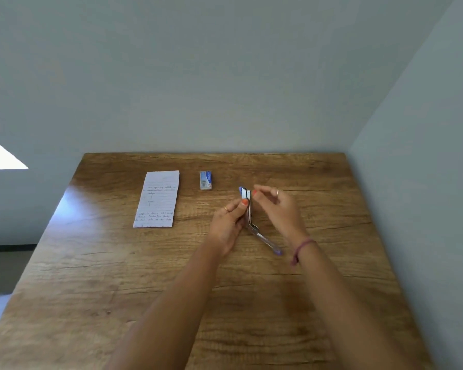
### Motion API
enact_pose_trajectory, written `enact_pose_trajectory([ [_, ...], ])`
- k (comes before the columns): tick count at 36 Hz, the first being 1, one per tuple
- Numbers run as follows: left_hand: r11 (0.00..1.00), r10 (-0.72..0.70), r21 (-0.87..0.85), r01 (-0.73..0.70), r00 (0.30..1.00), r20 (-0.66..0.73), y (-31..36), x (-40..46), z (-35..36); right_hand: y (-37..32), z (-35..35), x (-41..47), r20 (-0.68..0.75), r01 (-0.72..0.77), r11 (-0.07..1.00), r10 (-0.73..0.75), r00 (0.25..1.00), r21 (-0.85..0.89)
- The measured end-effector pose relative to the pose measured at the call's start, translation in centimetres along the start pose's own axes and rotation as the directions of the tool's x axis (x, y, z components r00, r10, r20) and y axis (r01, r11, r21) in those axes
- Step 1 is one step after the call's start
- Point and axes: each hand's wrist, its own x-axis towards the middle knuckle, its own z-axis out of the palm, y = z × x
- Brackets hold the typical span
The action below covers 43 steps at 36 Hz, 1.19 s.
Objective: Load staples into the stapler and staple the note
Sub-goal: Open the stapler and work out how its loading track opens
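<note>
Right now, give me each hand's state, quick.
Left hand: grips the open stapler.
Right hand: fingers pinched at the stapler's top; whether they hold staples cannot be told.

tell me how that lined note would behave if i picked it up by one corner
The note looks like thin lined paper lying flat on the table, so it would probably feel very light and droop. It seems folded or layered, so the sheets may fan apart. Pushed, it would likely slide easily.

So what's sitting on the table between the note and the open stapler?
The staple box lies between the note and the stapler, apart from both on the table, as the head view shows.
</note>
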Motion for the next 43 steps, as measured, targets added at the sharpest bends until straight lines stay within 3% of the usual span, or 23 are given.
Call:
enact_pose_trajectory([
  [5, 1.000, -0.030, 0.007, 0.030, 0.999, -0.011, 0.1, -0.1, 0.1, -1.2, 0.1, 2.1, 0.102, 0.018, 0.986, -0.001, 0.995, -0.167],
  [10, 1.000, -0.024, -0.002, 0.024, 1.000, 0.007, 0.1, 0.0, 0.0, -1.5, -0.1, 2.4, 0.124, -0.031, 0.980, 0.056, 0.991, -0.196],
  [19, 0.997, -0.027, 0.078, 0.026, 1.000, 0.015, 0.1, 0.3, 0.3, -2.3, 0.6, 2.1, 0.037, -0.141, 0.954, 0.156, 0.987, -0.264],
  [26, 0.985, -0.017, 0.172, 0.027, 0.998, -0.060, -0.2, 0.5, 0.8, -2.6, 2.1, 1.4, -0.089, -0.121, 0.905, 0.093, 0.992, -0.408],
  [34, 0.967, -0.012, 0.251, 0.033, 0.996, -0.084, -0.3, 0.4, 1.4, -3.1, 2.3, 1.2, -0.117, -0.140, 0.892, 0.098, 0.988, -0.429],
  [43, 0.975, -0.006, 0.220, 0.028, 0.995, -0.098, -0.3, 0.3, 1.4, -3.4, 2.4, 1.4, -0.068, -0.118, 0.855, 0.097, 0.993, -0.505],
])
